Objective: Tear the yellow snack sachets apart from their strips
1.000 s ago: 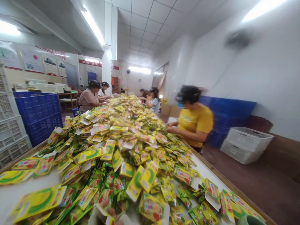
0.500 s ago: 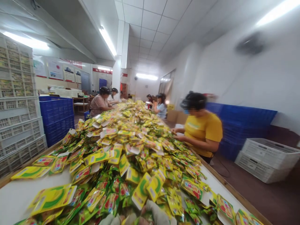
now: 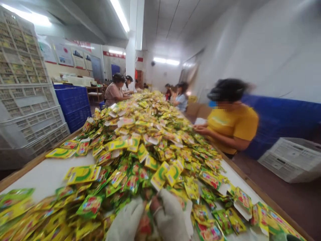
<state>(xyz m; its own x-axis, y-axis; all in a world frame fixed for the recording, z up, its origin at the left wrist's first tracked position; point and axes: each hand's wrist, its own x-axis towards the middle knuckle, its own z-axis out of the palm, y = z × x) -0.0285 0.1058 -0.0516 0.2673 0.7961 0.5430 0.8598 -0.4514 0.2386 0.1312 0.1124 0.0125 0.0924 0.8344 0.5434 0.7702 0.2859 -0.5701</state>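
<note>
Both my hands wear pale grey-white gloves and are close together at the near end of a heap of small packets (image 3: 132, 182). My left hand (image 3: 126, 219) is closed, its fingers bent toward a blurred red and green packet (image 3: 145, 225) between the hands. On the other side of that packet, my right hand (image 3: 172, 214) curls inward with bare fingertips showing. A white card flap (image 3: 188, 219) sticks out beside the right hand; whether the hand grips it I cannot tell. Yellow flat packets (image 3: 160, 175) with green arcs lie just beyond my fingers.
The heap runs down a long white table (image 3: 32, 174) with a wooden edge (image 3: 265, 197). A person in yellow (image 3: 230, 124) works on the right, others farther back. Blue crates (image 3: 72, 107) and stacked white crates (image 3: 27, 93) stand left; white crates (image 3: 288, 160) sit right.
The view has tipped downward and shifted left, so more of both gloved hands shows. Packets at the near left have come into view. The red and green packet now shows between my hands.
</note>
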